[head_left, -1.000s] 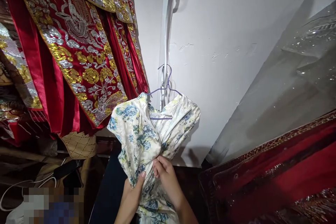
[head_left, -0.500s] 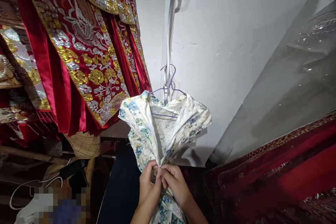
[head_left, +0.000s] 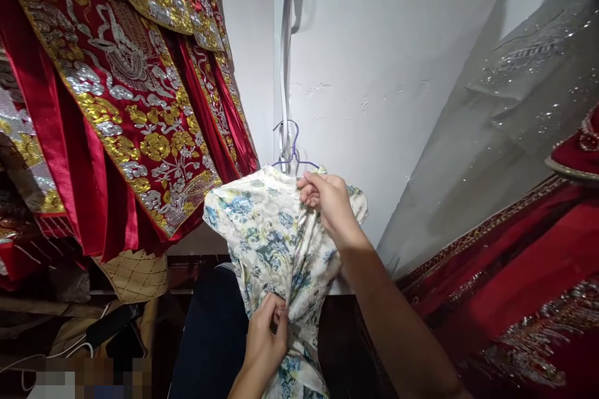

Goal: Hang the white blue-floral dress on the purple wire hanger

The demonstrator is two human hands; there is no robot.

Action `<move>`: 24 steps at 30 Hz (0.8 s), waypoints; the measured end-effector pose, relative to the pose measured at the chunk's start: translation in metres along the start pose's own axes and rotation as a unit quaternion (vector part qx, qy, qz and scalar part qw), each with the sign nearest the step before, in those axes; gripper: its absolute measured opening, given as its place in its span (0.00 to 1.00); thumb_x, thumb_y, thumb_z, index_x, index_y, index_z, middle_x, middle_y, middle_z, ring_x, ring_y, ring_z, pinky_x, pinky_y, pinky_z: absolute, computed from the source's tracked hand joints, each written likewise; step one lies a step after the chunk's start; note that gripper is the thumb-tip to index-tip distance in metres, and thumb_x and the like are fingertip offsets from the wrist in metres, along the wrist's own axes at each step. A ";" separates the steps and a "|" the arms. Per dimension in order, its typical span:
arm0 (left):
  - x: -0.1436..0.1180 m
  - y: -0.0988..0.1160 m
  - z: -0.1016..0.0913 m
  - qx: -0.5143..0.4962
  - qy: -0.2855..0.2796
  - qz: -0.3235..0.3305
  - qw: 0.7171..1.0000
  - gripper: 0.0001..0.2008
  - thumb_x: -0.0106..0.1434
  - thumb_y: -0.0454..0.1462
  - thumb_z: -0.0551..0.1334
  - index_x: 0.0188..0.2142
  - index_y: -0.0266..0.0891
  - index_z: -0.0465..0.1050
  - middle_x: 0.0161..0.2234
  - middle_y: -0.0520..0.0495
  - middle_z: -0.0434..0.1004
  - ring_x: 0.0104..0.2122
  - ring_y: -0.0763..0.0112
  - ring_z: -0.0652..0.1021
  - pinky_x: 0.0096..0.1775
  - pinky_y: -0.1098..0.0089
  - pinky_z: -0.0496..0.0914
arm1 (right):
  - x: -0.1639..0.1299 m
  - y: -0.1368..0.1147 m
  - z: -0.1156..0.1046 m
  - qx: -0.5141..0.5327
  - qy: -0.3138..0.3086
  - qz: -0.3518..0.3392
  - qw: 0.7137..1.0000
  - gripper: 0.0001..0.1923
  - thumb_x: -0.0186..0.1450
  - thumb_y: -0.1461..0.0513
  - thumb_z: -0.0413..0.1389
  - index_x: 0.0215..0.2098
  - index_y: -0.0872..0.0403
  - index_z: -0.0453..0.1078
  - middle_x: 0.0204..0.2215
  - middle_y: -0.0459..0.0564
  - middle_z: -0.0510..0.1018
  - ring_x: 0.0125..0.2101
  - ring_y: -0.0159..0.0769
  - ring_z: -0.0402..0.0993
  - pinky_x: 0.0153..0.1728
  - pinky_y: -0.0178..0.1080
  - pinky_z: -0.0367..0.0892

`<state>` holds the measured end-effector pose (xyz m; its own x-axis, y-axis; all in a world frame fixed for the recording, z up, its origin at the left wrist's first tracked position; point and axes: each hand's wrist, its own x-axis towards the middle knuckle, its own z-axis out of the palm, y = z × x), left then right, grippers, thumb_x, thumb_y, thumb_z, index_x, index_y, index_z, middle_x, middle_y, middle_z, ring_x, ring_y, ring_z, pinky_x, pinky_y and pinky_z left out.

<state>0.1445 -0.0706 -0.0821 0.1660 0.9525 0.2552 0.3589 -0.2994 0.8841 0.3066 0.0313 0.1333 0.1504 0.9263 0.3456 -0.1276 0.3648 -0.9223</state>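
Observation:
A white dress (head_left: 262, 237) with blue and yellow flowers hangs on a purple wire hanger (head_left: 294, 148) in front of me. A closed seam, which looks like a zip, runs down its middle. My left hand (head_left: 266, 333) pinches the fabric at the seam's lower end, around the waist. My right hand (head_left: 327, 202) is closed in a pinch at the top of the seam, by the neckline. Any small zip pull between those fingertips is hidden. Below my left hand the skirt (head_left: 297, 377) hangs down.
Red garments with gold and silver embroidery (head_left: 140, 106) hang at the left. A sheer sparkly veil-like fabric (head_left: 468, 137) and red beaded cloth (head_left: 528, 262) are at the right. Behind the hanger stands a white wall (head_left: 365, 43). A white cable (head_left: 77, 349) lies at lower left.
My right hand has moved up from the waist to the neckline. The dress's wide V-shaped opening has closed along the seam. My left hand still pinches the fabric low down.

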 end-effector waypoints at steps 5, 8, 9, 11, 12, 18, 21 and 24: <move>0.051 0.045 -0.043 -0.013 -0.048 0.091 0.995 0.04 0.63 0.35 0.61 0.36 0.42 0.75 0.34 0.47 0.76 0.35 0.63 0.75 0.38 0.68 0.67 | -0.021 0.006 0.010 -0.066 -0.013 -0.035 0.997 0.13 0.65 0.57 0.54 0.28 0.57 0.73 0.15 0.43 0.71 0.17 0.27 0.64 0.20 0.31 0.57; 0.094 0.098 -0.077 -0.030 0.066 0.190 0.979 0.11 0.67 0.36 0.60 0.48 0.43 0.76 0.40 0.46 0.78 0.38 0.64 0.77 0.44 0.68 0.68 | -0.037 0.008 0.007 -0.113 -0.012 -0.053 0.992 0.14 0.66 0.57 0.54 0.27 0.56 0.72 0.14 0.41 0.67 0.17 0.27 0.61 0.20 0.31 0.55; 0.107 0.116 -0.084 -0.018 0.079 0.231 0.970 0.14 0.67 0.36 0.60 0.52 0.44 0.74 0.41 0.46 0.78 0.39 0.65 0.77 0.45 0.68 0.68 | -0.039 0.005 0.005 -0.123 -0.017 -0.060 0.990 0.14 0.66 0.57 0.54 0.26 0.56 0.71 0.13 0.41 0.66 0.16 0.27 0.60 0.20 0.32 0.55; 0.128 0.147 -0.090 0.037 0.065 0.294 0.953 0.15 0.69 0.35 0.58 0.54 0.44 0.73 0.42 0.46 0.78 0.40 0.66 0.76 0.45 0.68 0.67 | -0.039 -0.001 0.001 -0.128 -0.028 -0.079 0.988 0.14 0.67 0.57 0.54 0.26 0.55 0.71 0.13 0.40 0.65 0.16 0.27 0.58 0.19 0.32 0.53; 0.135 0.158 -0.089 0.063 0.056 0.319 0.944 0.12 0.70 0.35 0.58 0.51 0.42 0.75 0.41 0.46 0.78 0.40 0.66 0.76 0.44 0.69 0.67 | -0.036 -0.003 0.000 -0.124 -0.031 -0.088 0.988 0.15 0.67 0.56 0.54 0.26 0.55 0.71 0.13 0.40 0.64 0.16 0.27 0.58 0.19 0.32 0.53; 0.150 0.174 -0.097 0.080 0.159 0.340 0.923 0.06 0.69 0.35 0.58 0.41 0.39 0.74 0.38 0.47 0.76 0.39 0.68 0.75 0.44 0.69 0.67 | -0.026 0.049 -0.016 -0.136 0.003 -0.052 0.989 0.15 0.64 0.57 0.55 0.21 0.54 0.66 0.13 0.39 0.60 0.16 0.28 0.55 0.19 0.34 0.48; 0.156 0.145 -0.131 -0.156 0.303 0.215 0.915 0.04 0.67 0.36 0.62 0.39 0.38 0.75 0.36 0.50 0.75 0.37 0.73 0.73 0.43 0.73 0.67 | -0.048 0.083 -0.026 -0.145 -0.003 -0.003 0.989 0.17 0.63 0.58 0.54 0.18 0.53 0.63 0.12 0.40 0.59 0.16 0.28 0.55 0.20 0.34 0.48; 0.154 0.096 -0.154 -0.355 0.339 0.101 0.865 0.06 0.68 0.37 0.59 0.34 0.37 0.70 0.30 0.53 0.71 0.31 0.77 0.72 0.39 0.76 0.69 | -0.085 0.098 -0.029 -0.124 0.001 0.026 0.992 0.17 0.63 0.58 0.53 0.17 0.53 0.62 0.12 0.40 0.61 0.16 0.28 0.56 0.20 0.34 0.49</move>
<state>0.0632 0.0559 0.1028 -0.5037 0.7707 0.3902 -0.3097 -0.5828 0.7513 0.3094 -0.0142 0.0088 0.1526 0.9430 0.2958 0.1097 0.2813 -0.9533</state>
